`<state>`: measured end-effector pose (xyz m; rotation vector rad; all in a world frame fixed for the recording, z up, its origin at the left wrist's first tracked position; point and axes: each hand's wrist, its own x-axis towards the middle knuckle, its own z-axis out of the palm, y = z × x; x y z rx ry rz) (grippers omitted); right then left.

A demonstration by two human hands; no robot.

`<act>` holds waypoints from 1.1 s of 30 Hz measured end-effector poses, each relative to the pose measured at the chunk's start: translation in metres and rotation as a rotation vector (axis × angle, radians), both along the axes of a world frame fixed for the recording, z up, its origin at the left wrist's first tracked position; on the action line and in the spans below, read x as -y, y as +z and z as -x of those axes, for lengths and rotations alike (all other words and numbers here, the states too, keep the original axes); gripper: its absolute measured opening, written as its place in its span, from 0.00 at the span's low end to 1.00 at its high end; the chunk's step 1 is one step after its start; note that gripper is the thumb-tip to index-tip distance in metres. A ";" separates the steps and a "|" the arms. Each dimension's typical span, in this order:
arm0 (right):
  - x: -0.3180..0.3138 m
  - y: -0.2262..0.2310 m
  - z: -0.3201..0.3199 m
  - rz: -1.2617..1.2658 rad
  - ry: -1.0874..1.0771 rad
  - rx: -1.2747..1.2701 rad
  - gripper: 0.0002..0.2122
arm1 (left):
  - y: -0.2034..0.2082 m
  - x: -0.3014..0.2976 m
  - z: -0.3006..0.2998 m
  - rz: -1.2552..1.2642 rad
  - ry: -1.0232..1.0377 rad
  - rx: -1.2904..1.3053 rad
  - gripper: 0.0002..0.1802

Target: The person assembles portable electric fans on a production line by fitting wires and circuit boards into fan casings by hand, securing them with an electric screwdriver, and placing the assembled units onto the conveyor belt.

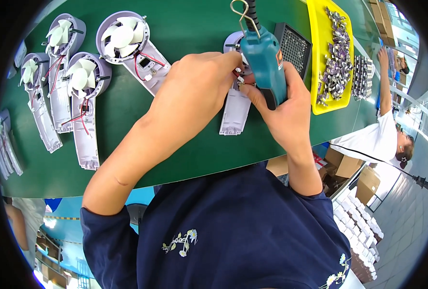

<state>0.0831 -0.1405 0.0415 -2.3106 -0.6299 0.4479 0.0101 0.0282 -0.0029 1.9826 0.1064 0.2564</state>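
- Across the green table [190, 19], several white fan units [83, 79] are lying toward the left; the left forearm [144, 135] is passing over the handle of the nearest unit, so one wide swing of the elbow could push it against its neighbours.
- Beyond the right hand, a yellow tray [316, 29] is holding a heap of small metal parts [336, 62]; a bump from the knuckles could spill some of them.
- At the middle, the pale housing [235, 113] is lying under both hands, its narrow end pointing to the worker; with little holding it down, it could turn or slide if pressure is coming from one side.
- Over it, a teal screwdriver [264, 58] is hanging from a wire hook [242, 17]; it is blocking part of the view, and a careless swing could scratch the housing.
- Behind this tool, the right hand [291, 106] is curling, its thumb reaching to the housing; I cannot tell whether it is gripping the tool.
- Opposite, the left hand [206, 72] is keeping its fingers bent, with the tips pinching thin wires [237, 72]; too strong a pull could loosen them.
- Between the fingertips, a small white connector [240, 79] is sitting; poor alignment could make it seat crookedly or trap a wire.
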 end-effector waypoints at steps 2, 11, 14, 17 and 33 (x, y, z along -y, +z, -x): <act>-0.002 0.002 -0.001 0.008 0.008 0.006 0.16 | 0.004 -0.001 0.000 0.012 -0.004 -0.009 0.08; 0.014 0.011 -0.010 -0.017 0.115 -0.016 0.21 | 0.017 0.004 0.004 -0.103 -0.091 -0.041 0.09; 0.020 0.013 -0.016 -0.054 0.143 -0.064 0.20 | 0.015 0.005 0.003 -0.139 -0.110 -0.072 0.13; 0.023 0.012 -0.021 -0.073 0.139 -0.225 0.20 | 0.012 0.010 0.002 -0.126 -0.064 -0.063 0.14; 0.089 0.016 -0.057 -1.475 0.261 -0.138 0.43 | 0.013 0.017 -0.003 -0.138 -0.048 -0.056 0.16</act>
